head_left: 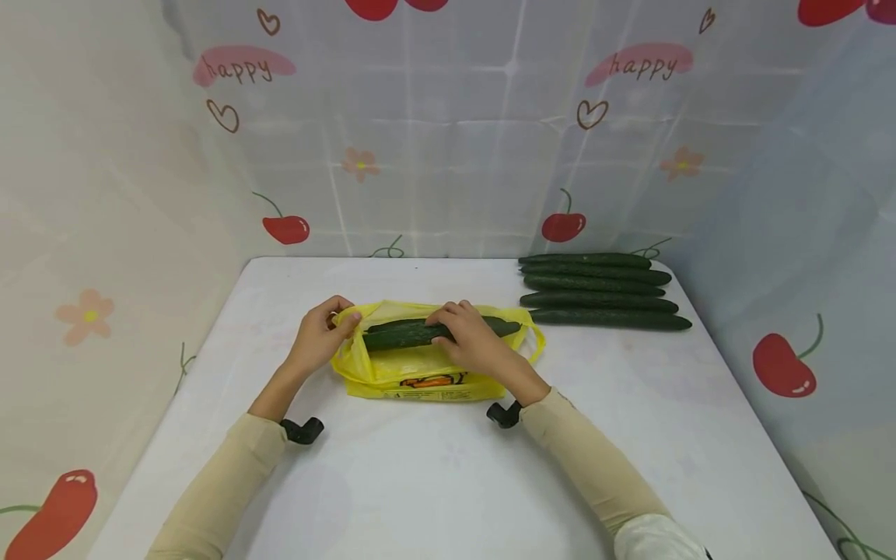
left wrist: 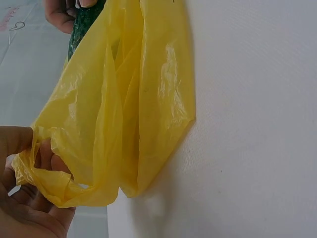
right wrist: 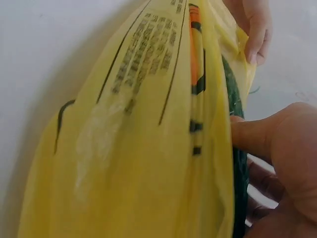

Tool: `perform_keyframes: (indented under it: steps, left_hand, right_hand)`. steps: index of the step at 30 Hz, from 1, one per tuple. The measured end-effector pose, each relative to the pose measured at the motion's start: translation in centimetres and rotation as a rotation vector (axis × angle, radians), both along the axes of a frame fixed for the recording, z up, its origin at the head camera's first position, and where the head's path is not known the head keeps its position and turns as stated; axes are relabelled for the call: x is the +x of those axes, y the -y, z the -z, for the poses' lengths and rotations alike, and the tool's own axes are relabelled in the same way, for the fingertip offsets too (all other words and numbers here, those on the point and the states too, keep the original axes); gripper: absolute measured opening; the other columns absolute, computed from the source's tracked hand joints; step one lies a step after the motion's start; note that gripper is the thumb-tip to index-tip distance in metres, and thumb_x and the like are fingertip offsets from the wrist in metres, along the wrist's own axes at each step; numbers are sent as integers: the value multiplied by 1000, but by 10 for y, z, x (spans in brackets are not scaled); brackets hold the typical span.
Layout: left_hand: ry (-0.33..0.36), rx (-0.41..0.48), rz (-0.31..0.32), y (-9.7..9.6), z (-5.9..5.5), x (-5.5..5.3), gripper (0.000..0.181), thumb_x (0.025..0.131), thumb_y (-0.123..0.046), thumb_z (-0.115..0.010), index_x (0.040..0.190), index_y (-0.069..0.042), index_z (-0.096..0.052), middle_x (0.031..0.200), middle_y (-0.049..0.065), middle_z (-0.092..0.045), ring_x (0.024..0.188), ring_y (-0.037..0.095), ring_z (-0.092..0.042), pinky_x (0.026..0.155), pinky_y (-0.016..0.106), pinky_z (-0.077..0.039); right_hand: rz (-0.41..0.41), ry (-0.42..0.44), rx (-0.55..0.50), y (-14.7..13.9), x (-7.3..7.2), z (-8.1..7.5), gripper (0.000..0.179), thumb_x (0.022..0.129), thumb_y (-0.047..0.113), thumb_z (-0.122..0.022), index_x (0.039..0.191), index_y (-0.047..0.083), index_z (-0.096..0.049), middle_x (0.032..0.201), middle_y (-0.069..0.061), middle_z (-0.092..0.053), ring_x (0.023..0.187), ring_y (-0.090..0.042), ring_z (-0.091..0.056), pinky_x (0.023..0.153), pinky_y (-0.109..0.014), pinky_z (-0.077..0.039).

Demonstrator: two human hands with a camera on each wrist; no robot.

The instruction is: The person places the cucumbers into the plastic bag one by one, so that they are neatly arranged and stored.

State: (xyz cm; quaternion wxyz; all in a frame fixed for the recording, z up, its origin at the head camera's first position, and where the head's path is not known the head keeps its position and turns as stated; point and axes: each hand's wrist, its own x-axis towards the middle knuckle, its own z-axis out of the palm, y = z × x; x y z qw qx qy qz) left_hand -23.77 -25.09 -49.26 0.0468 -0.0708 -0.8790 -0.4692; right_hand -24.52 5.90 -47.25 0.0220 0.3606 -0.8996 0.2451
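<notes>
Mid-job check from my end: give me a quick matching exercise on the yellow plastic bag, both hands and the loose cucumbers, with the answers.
1. Yellow plastic bag
2. Bare left hand
3. Bare right hand
4. Row of long, dark green cucumbers outside the bag

a. Grips a long, dark green cucumber in the bag
b. Lies at the far right of the white tabletop
c. Open, with orange and black print
d. Pinches the bag's left end

Pairs: 1-c, 2-d, 3-a, 4-b

A thin yellow plastic bag [head_left: 420, 362] with black-and-orange print is lying on a white table [head_left: 413, 482], its mouth gaping. A left hand [head_left: 320, 333] is pinching its left end; a right hand [head_left: 474, 341] is gripping long, dark-green, bumpy cucumbers [head_left: 402, 336] lying lengthwise inside the opening.
</notes>
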Motion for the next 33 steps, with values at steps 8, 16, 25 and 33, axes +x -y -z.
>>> perform_keyframes:
  steps: [8, 16, 25, 33]
  left_hand:
    - [-20, 4, 7, 0, -2, 1, 22, 98, -41, -58, 105, -20, -59, 81, 8, -59, 67, 23, -52, 56, 27, -42]
    - [-28, 0, 2, 2, -1, 2, 22, 98, -41, -59, 105, -20, -59, 81, 7, -59, 66, 21, -51, 55, 26, -42]
    - [-18, 7, -1, 1, 2, 2, 25, 97, -45, -59, 105, -21, -60, 83, 6, -59, 67, 22, -52, 55, 25, -43]
    - [-27, 5, -5, 2, 1, 1, 23, 97, -41, -59, 105, -20, -60, 81, 8, -59, 64, 21, -49, 54, 25, -40]
  right_hand:
    - [121, -71, 57, 10, 15, 3, 31, 97, 25, -63, 125, 14, -63, 121, -4, -64, 103, -23, -55, 96, -39, -46]
    - [111, -77, 57, 13, 12, 4, 30, 97, 23, -63, 126, 14, -63, 120, -3, -64, 103, -23, -55, 94, -38, -47]
    - [78, 19, -5, 8, -4, 20, 31, 97, 24, -63, 127, 19, -62, 124, 1, -61, 110, -21, -51, 97, -40, -47]
    - [60, -33, 63, 5, 2, 32, 33, 91, 29, -71, 124, 26, -62, 125, 6, -62, 117, -17, -55, 98, -37, -50]
